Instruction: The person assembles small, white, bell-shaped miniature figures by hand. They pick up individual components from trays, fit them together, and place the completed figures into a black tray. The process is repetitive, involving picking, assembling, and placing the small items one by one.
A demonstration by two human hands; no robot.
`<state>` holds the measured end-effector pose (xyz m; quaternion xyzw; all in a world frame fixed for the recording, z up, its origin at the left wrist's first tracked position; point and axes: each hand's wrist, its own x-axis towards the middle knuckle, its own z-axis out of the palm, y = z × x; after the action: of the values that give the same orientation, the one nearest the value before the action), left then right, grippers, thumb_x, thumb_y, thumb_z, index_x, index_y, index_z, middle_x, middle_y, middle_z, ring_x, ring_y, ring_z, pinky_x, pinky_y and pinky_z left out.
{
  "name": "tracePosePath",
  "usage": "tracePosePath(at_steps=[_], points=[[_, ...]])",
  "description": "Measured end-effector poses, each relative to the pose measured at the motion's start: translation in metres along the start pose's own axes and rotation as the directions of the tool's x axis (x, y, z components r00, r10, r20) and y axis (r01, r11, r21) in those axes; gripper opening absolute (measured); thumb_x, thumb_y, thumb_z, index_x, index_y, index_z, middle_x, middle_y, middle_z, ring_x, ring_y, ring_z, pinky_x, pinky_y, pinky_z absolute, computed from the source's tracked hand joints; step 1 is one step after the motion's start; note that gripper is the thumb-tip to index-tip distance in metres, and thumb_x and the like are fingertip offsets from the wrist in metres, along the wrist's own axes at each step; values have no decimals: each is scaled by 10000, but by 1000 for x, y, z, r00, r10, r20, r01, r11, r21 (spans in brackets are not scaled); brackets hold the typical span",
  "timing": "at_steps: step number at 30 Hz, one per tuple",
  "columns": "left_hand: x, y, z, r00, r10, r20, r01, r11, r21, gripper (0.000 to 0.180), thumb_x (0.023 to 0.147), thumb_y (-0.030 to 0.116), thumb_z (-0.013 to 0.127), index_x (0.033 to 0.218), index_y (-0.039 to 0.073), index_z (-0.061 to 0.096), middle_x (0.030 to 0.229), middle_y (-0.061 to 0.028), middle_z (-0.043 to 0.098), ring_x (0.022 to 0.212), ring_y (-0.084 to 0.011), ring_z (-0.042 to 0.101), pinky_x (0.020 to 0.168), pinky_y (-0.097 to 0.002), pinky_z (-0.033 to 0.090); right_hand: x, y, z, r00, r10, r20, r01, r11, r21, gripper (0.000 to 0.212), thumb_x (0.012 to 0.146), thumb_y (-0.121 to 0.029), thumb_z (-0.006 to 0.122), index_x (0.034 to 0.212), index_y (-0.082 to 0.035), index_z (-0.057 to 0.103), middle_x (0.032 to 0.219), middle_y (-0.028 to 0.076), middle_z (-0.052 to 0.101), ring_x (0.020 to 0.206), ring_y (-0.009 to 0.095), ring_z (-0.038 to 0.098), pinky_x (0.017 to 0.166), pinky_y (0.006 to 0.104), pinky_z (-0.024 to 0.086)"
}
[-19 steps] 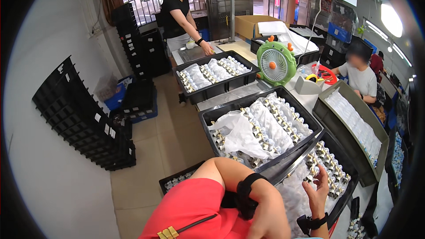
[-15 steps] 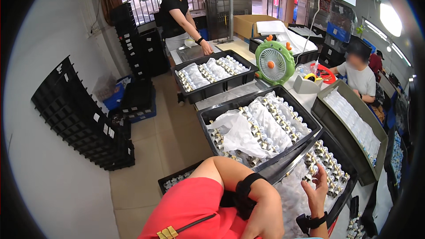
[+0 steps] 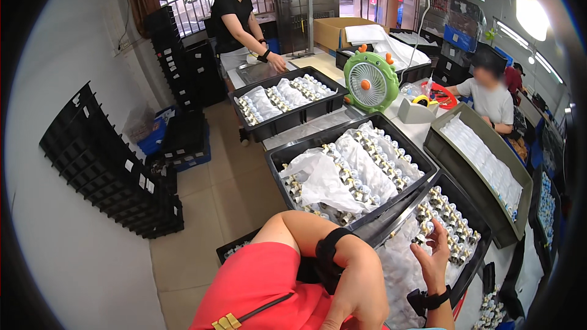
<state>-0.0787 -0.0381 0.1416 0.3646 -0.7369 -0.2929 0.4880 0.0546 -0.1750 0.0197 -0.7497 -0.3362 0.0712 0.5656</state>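
**Hands at the near tray of small parts**

While the right hand point(image 3: 435, 256) is raised over the near tray point(image 3: 474, 266), its fingers point(image 3: 441, 232) are spread loosely and curled a little, and nothing can be seen gripped between them; the fingertips lie just beside a row of small metal-and-white parts point(image 3: 449, 217) that stand in lines on a white liner. A dark wristband point(image 3: 431, 299) is worn on that wrist. The left hand point(image 3: 361, 296) is seen low in the picture, bent inward at the wrist, with a black strap point(image 3: 327, 250) around the forearm; its fingers are turned down and away, so whether anything is held cannot be told. A red sleeve point(image 3: 257, 287) fills the lower edge.

Beside the near tray, a second black tray point(image 3: 275, 159) is filled with the same parts, partly covered by crumpled white plastic point(image 3: 321, 177). Farther off, a third tray point(image 3: 269, 125) is touched by a standing person in black point(image 3: 235, 18). A green desk fan point(image 3: 370, 82) is set between the trays, and a seated person in grey point(image 3: 489, 98) is placed by a long grey bin point(image 3: 440, 140). Black crates point(image 3: 104, 165) are stacked along the left wall.
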Motion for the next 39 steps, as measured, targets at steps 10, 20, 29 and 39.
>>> tracePosePath(at_steps=[10, 20, 29, 39], points=[[-82, -44, -31, 458, -501, -734, 199, 863, -464, 269, 847, 204, 643, 1039, 28, 574, 859, -42, 622, 798, -119, 597, 697, -246, 463, 2, 11, -4, 998, 56, -21, -56, 998, -4, 711, 631, -107, 760, 1276, -49, 468, 1020, 28, 531, 850, 125, 502, 757, 269, 423], [-123, -84, -37, -160, -468, -869, 5, 880, -474, 231, 857, 226, 614, 1047, 115, 545, 920, 51, 522, 793, -55, 487, 680, -235, 368, 2, 5, -3, 996, 37, -79, -34, 998, 50, 728, 641, -35, 722, 1306, -32, 426, 1184, 39, 486, 971, 115, 460, 806, 258, 394], [-118, -89, -33, -188, -518, -835, -35, 853, -521, 273, 854, 310, 599, 1052, 143, 515, 940, 36, 507, 820, -88, 497, 738, -279, 398, 2, 3, 0, 996, 26, -80, -21, 998, 66, 750, 639, -46, 732, 1319, -30, 416, 1215, 32, 473, 988, 121, 454, 811, 260, 392], [-118, -92, -32, -158, -534, -830, -107, 845, -524, 384, 876, 356, 597, 1159, 136, 461, 999, 47, 522, 846, -61, 505, 763, -253, 429, 1, 0, 1, 995, -73, -70, 66, 992, -104, 761, 606, -87, 752, 1300, -40, 444, 1234, 65, 514, 1027, 162, 498, 816, 288, 409]])
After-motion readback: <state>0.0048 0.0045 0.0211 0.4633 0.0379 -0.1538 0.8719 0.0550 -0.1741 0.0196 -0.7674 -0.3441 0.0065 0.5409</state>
